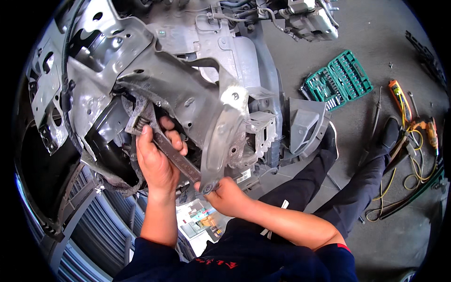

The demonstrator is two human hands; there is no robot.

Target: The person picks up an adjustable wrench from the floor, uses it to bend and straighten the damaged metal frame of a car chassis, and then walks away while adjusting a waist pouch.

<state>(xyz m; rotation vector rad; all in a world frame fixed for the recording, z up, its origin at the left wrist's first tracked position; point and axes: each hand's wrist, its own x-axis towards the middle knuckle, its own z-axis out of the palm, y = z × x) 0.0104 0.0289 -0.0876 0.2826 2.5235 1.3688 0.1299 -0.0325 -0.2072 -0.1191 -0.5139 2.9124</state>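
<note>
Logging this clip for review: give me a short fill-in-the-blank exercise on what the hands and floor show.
1. The left hand grips a large adjustable ____.
2. The right hand holds the lower end of a grey metal ____ on the car frame.
3. The open socket set case on the floor is ____ in colour.

Missing words: wrench; bracket; green

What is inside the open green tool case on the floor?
The green tool case holds rows of sockets and small bits in moulded slots. They are too small to tell apart, and anything beneath them is covered.
</note>
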